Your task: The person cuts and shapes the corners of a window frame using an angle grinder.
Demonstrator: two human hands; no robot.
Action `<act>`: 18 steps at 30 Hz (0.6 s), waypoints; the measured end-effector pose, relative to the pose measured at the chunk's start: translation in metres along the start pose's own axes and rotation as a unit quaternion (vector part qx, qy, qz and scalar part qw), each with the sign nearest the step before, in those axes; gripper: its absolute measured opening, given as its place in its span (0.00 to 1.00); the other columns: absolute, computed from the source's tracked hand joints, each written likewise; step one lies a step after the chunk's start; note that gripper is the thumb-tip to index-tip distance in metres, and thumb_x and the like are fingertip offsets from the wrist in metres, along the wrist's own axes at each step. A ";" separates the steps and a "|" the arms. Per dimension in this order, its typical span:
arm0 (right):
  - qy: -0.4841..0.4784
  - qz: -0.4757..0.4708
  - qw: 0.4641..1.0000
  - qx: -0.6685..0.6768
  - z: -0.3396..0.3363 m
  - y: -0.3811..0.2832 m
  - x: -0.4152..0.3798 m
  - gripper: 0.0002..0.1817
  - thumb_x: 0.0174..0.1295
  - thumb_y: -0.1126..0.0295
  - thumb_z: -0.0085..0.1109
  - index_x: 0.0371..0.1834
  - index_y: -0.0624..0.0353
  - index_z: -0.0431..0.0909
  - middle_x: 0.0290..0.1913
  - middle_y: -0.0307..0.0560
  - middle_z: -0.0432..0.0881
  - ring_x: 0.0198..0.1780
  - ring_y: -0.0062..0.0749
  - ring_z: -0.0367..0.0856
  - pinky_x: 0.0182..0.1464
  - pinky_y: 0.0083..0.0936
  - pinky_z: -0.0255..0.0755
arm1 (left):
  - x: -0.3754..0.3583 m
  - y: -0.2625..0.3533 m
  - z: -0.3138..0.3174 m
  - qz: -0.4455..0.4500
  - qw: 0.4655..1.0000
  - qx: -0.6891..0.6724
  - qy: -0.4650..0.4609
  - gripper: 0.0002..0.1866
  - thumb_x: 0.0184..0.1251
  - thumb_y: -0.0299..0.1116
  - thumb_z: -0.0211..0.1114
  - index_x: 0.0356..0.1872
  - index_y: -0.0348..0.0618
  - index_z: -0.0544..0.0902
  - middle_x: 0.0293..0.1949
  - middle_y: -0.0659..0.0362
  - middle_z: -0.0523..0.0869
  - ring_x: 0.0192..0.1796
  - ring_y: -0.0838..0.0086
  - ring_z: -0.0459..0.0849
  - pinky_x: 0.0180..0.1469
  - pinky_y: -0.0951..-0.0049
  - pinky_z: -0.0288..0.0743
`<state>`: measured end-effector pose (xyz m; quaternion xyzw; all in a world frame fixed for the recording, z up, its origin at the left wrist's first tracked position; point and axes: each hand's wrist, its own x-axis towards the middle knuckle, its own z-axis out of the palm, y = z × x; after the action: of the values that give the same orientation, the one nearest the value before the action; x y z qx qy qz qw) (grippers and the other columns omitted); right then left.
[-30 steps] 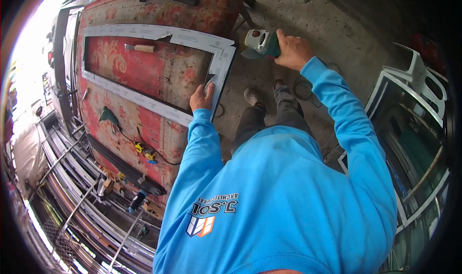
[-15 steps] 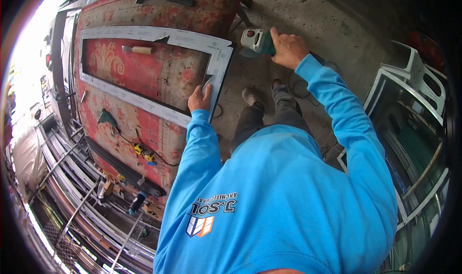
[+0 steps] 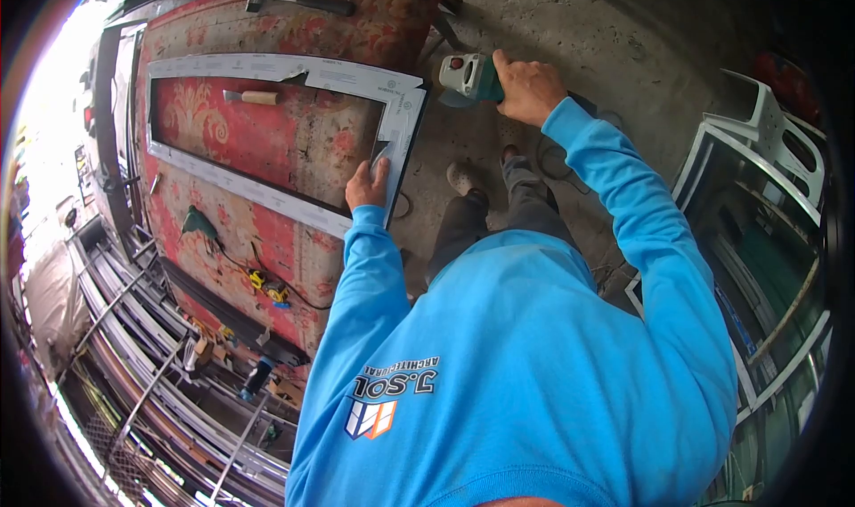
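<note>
My right hand [image 3: 533, 89] is wrapped round the green body of an angle grinder [image 3: 461, 75], held in the air just right of a rectangular frame's corner. Its disc shows blurred below the pale head. The frame [image 3: 227, 65], covered in printed white protective film, lies on a worktable [image 3: 267, 137] with a worn red floral cover. My left hand [image 3: 366, 186] grips the frame's short side, thumb and fingers closed over the inner edge, where a loose flap of film stands up. Inside the opening lies a wooden-handled chisel or scraper [image 3: 258, 97].
Beyond the frame lies a hammer [image 3: 312, 3]. On the table's left part are a green corded tool [image 3: 198, 224] and a yellow-and-black item [image 3: 267, 284]. Long metal profiles [image 3: 116, 293] fill a rack at left. A white plastic chair [image 3: 757, 120] and framed panels stand at right.
The angle grinder and my right hand have shifted slightly left with the frame's corner. My left hand keeps its hold on the frame's short side.
</note>
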<state>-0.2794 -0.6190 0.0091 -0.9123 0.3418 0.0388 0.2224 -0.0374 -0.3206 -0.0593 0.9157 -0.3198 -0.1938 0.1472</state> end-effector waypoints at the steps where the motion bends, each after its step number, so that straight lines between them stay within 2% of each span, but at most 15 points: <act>1: -0.001 0.000 1.000 0.001 0.001 0.000 0.000 0.38 0.47 0.67 0.72 0.61 0.66 0.65 0.36 0.61 0.86 0.41 0.58 0.87 0.43 0.49 0.81 | 0.000 0.001 -0.001 -0.001 1.000 0.003 -0.002 0.31 0.66 0.66 0.60 0.37 0.42 0.82 0.32 0.40 0.86 0.41 0.41 0.85 0.41 0.50 0.76; 7: -0.015 -0.003 1.000 -0.004 -0.004 -0.004 0.004 0.40 0.47 0.68 0.73 0.64 0.66 0.64 0.37 0.61 0.86 0.41 0.57 0.87 0.44 0.48 0.81 | 0.001 -0.002 0.001 -0.012 1.000 -0.015 -0.014 0.31 0.66 0.66 0.59 0.37 0.43 0.82 0.32 0.41 0.86 0.41 0.41 0.85 0.41 0.49 0.76; 18: 0.001 0.003 1.000 -0.011 -0.008 -0.003 0.005 0.36 0.49 0.67 0.73 0.61 0.65 0.65 0.37 0.61 0.86 0.42 0.58 0.87 0.44 0.48 0.81 | 0.002 -0.004 0.002 -0.018 1.000 -0.011 -0.016 0.32 0.65 0.68 0.59 0.41 0.44 0.84 0.34 0.41 0.87 0.42 0.42 0.85 0.43 0.49 0.77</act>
<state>-0.2743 -0.6240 0.0163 -0.9137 0.3441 0.0424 0.2119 -0.0348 -0.3188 -0.0630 0.9164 -0.3036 -0.2143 0.1484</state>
